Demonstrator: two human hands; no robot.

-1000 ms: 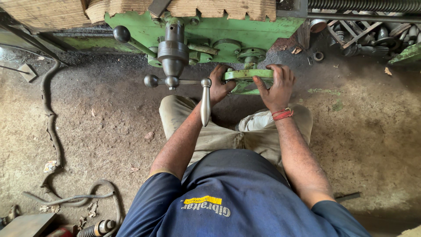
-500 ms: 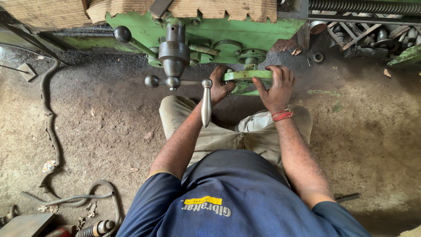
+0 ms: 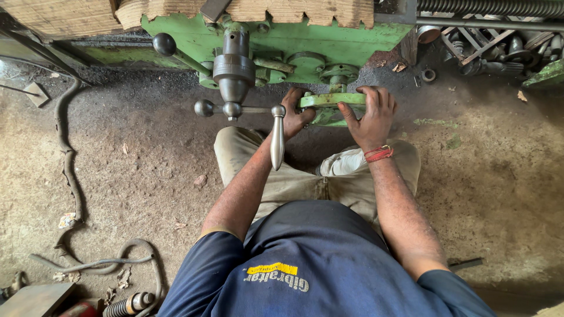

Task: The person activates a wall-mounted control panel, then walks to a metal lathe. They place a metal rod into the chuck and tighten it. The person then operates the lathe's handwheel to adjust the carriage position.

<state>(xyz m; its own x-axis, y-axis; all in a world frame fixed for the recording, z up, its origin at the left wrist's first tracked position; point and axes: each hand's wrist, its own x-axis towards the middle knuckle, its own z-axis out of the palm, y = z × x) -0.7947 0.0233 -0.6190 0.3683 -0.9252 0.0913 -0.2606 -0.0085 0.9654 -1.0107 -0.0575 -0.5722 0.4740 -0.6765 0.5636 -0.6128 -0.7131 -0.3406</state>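
Almost nothing has shifted over the last second: both my hands sit where they were on the green handwheel (image 3: 332, 100) just above the centre of the frame, and the wheel shows no turn that I can make out, so I judge the grip is being held rather than worked. My left hand (image 3: 295, 115) is wrapped on the wheel's left edge, fingers curled shut on it from beneath. My right hand (image 3: 369, 115) is clamped on the right edge, fingers over the top of the rim and thumb pressed in below; a red thread band (image 3: 379, 154) circles that wrist.

The wheel is mounted on the front of the green machine body (image 3: 364, 41) running along the top of the frame. Just left of my left hand hangs the steel crank handle (image 3: 277, 138), pointing down, joined to a ball-ended lever hub (image 3: 232, 108) beneath a dark spindle (image 3: 234, 67).

As for containers, the only thing like one is the recess at the upper right (image 3: 487, 41), which holds loose metal rods, rings and fittings in a jumble. A hose (image 3: 67, 170) snakes down the dirt floor at the left.
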